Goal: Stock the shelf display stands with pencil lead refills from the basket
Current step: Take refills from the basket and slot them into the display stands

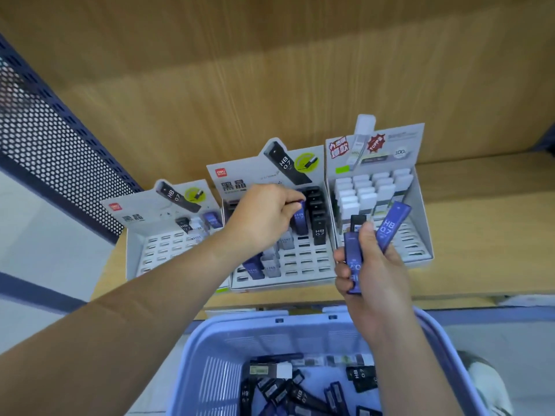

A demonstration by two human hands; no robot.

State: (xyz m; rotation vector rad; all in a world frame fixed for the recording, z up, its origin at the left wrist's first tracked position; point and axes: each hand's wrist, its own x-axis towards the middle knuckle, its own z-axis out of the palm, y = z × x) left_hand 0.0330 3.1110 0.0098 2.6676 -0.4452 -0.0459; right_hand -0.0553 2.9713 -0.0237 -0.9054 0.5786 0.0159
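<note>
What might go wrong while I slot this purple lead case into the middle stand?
The left hand pinches the purple plastic refill case right beside a row of upright black cases; it may topple them. The right hand holds three fanned cases, and the tilted purple one could slip out.

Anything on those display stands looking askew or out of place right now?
Nothing spilled or damaged. The middle stand mixes black refills, grey refills and blue refills in scattered slots, unlike the uniform right stand.
</note>
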